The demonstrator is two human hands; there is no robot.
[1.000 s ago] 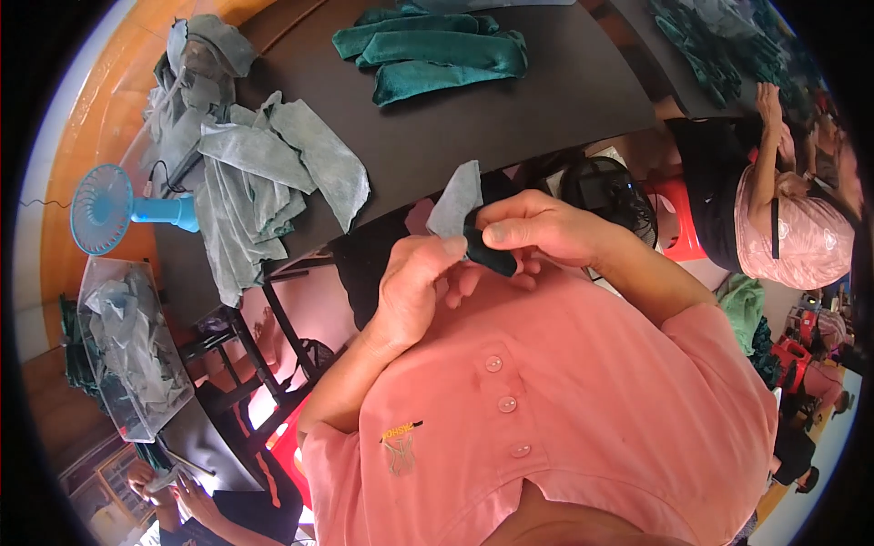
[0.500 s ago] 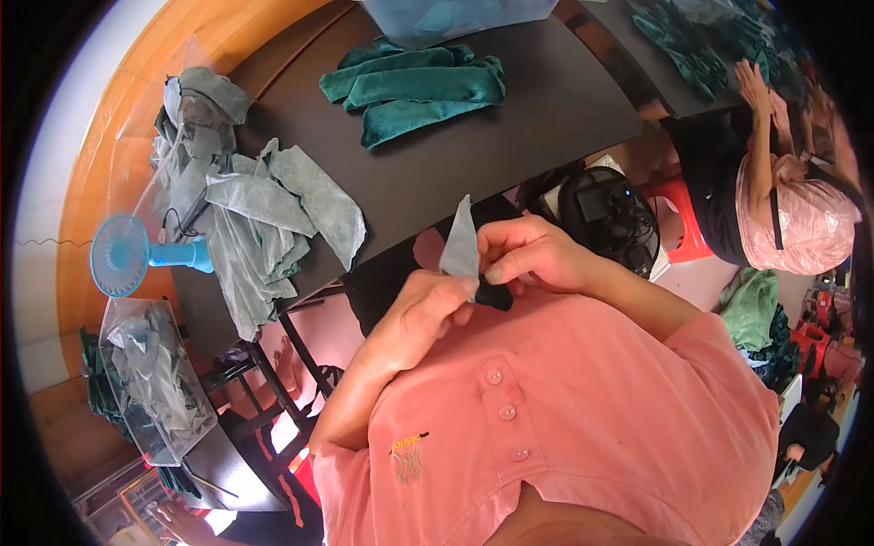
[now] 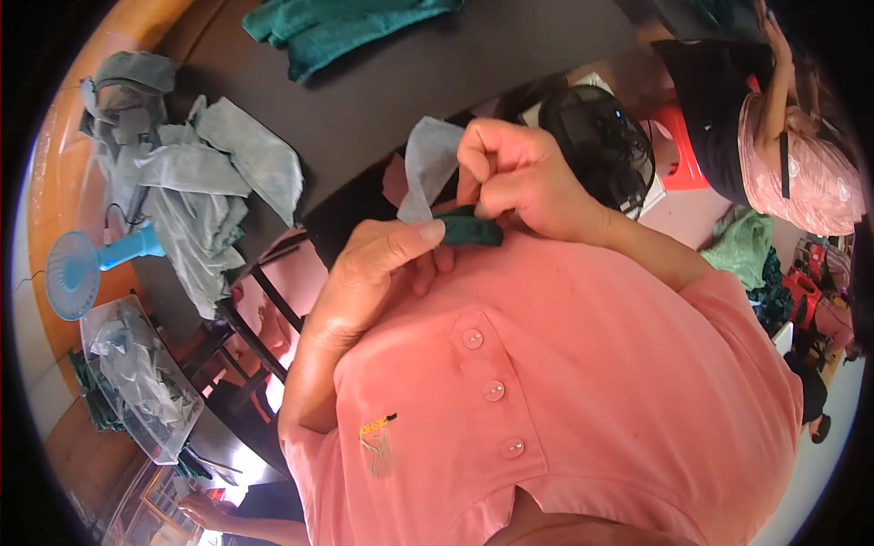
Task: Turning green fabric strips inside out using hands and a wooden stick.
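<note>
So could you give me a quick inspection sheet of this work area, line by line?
Surface: dark table, partly bare, in front of the person.
Job's things: small dark green cloth piece and a grey cloth piece, held together close to the chest.
Clutter: grey cloth heap at left; green cloths at far edge; clear bin of cloth.
Grippers: left hand pinches the green piece; right hand grips both pieces.
Cables: thin wire near the blue fan.
Surroundings: black fan, red stool, another person at right.
</note>
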